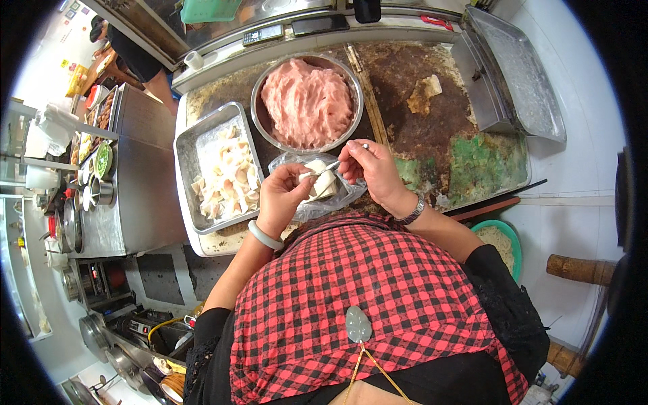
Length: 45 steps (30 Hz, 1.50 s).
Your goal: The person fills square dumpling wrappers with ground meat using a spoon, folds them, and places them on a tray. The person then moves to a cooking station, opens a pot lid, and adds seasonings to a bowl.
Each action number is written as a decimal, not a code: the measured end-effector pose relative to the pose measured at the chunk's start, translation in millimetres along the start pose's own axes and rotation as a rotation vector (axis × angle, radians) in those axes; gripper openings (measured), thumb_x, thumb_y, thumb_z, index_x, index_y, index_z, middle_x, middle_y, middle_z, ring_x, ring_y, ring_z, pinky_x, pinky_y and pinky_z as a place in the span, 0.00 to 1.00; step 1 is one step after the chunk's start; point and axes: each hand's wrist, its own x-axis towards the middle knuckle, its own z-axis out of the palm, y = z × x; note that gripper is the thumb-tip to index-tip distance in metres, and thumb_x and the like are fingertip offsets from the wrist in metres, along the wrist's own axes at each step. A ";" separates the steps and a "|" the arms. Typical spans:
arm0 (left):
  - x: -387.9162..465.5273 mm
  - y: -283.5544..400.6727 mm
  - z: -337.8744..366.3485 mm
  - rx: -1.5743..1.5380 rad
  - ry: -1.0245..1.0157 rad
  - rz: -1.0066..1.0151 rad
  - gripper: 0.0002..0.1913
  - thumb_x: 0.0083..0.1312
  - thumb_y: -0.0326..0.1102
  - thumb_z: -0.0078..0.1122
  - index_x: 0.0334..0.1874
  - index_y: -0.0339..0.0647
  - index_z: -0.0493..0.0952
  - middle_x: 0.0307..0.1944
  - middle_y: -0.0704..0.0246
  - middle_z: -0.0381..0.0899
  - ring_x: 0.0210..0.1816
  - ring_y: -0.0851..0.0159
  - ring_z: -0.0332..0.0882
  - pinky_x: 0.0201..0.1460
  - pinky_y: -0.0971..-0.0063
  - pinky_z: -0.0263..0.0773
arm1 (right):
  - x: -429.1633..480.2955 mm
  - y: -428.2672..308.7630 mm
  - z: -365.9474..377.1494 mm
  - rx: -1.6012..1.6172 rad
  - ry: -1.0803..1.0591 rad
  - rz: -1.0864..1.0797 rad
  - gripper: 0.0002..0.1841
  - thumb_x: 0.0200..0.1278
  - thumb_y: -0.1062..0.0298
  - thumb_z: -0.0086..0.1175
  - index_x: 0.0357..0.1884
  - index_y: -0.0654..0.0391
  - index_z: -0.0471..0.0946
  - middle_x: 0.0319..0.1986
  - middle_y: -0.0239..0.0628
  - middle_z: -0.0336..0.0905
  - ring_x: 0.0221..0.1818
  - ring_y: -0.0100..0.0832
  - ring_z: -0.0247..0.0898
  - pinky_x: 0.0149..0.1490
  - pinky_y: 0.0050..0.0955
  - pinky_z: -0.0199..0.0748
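My left hand (284, 191) pinches a small pale dough wrapper (306, 177) between thumb and fingers. In my right hand (373, 164) is a thin metal filling stick (332, 166), its tip at the wrapper. Below both hands, a stack of white wrappers (326, 188) lies on a clear plastic bag (348, 198). Just beyond stands a round steel bowl (256, 114) heaped with pink minced meat (306, 101). Left of my left hand, folded wontons (230, 177) lie piled in a rectangular metal tray (181, 174).
A wooden strip (368, 96) crosses the stained worktop (400, 109). Phones (320, 24) rest on the back ledge. A metal tray (526, 76) leans at the right, above a green basin (516, 248). Another person (134, 53) is at upper left, behind a steel counter (147, 172).
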 end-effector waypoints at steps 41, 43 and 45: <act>23.8 -30.5 -16.7 0.971 -0.232 0.491 0.10 0.55 0.28 0.64 0.40 0.37 0.78 0.36 0.61 0.73 0.38 0.52 0.75 0.43 0.64 0.72 | 48.4 31.4 -8.3 -0.024 0.134 -0.100 0.16 0.74 0.60 0.43 0.36 0.61 0.78 0.26 0.30 0.78 0.26 0.18 0.71 0.31 0.17 0.72; 23.3 -33.6 -18.3 0.961 -0.184 0.526 0.08 0.57 0.27 0.63 0.38 0.36 0.78 0.35 0.62 0.74 0.35 0.54 0.76 0.40 0.66 0.73 | 44.7 25.3 -9.6 -0.008 0.132 -0.103 0.16 0.74 0.60 0.44 0.36 0.61 0.78 0.26 0.31 0.78 0.26 0.19 0.72 0.31 0.17 0.72; 19.8 -35.6 -18.4 0.914 -0.137 0.481 0.06 0.58 0.26 0.61 0.36 0.35 0.78 0.34 0.61 0.74 0.34 0.55 0.76 0.38 0.67 0.73 | 39.4 19.1 -9.2 0.009 0.129 -0.104 0.16 0.74 0.59 0.44 0.36 0.61 0.78 0.27 0.31 0.79 0.26 0.19 0.72 0.31 0.17 0.72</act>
